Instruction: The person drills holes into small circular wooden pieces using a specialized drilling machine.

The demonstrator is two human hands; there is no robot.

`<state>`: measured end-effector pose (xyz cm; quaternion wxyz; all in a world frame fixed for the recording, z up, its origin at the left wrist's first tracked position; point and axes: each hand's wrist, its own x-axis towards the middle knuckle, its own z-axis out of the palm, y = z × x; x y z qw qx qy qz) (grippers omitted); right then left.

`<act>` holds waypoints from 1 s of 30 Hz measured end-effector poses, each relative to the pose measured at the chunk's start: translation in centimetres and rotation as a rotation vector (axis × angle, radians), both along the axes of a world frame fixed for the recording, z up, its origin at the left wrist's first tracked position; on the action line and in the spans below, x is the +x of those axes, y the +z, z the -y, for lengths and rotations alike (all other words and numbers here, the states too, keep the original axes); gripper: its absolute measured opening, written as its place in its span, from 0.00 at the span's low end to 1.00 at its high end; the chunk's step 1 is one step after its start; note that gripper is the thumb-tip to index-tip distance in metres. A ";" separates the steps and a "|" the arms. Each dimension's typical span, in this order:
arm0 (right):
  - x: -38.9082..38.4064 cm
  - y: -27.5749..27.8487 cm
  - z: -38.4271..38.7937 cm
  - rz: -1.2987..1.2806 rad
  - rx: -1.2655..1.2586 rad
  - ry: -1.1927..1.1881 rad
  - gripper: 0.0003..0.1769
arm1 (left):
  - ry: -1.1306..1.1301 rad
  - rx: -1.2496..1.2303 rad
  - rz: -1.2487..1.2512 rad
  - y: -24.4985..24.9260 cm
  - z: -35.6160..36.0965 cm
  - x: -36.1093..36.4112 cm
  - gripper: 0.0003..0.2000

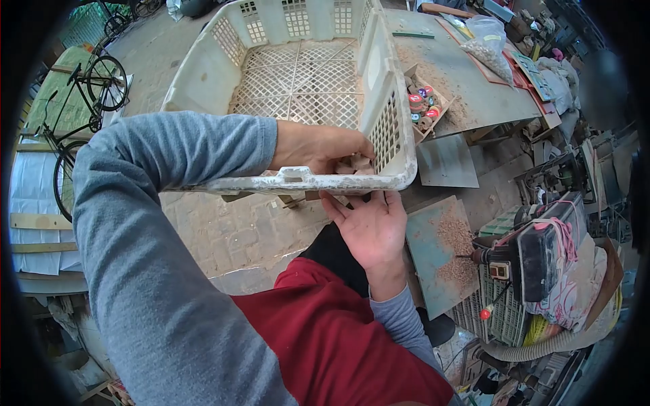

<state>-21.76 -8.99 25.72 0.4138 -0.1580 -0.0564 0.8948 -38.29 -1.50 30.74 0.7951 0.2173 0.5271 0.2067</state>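
A large off-white plastic crate (pixel 298 181) with lattice walls and floor stands in front of me. My left hand (pixel 321 145) reaches over its near rim, fingers curled down around small wooden blocks (pixel 355 164) in the near right corner. The fingertips are partly hidden among the blocks. Just outside that corner, below the rim, my right hand (pixel 372 233) is turned palm up with its fingers apart. Nothing lies on its palm; its fingertips reach under the rim, where their ends are hard to see.
A table (pixel 467 101) at the right bears sawdust and a small wooden box (pixel 433 118) of round, colourful-ended items. Below it are a dusty board (pixel 440 250) and a machine (pixel 542 250) with a drill-like bit. A bicycle (pixel 84 101) stands at the left.
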 end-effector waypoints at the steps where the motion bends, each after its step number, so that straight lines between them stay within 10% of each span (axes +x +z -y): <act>1: 0.0 0.0 -0.1 -0.003 -0.007 0.010 0.30 | 0.019 -0.042 0.014 0.0 0.0 0.0 0.07; 24: 0.1 -1.3 -1.3 -0.130 -0.080 0.031 0.19 | -0.063 -0.390 0.444 -1.3 -0.2 -2.7 0.13; 30: 1.1 -0.6 -1.4 -0.004 -0.133 0.219 0.27 | -0.136 0.031 0.166 0.2 1.6 -1.8 0.09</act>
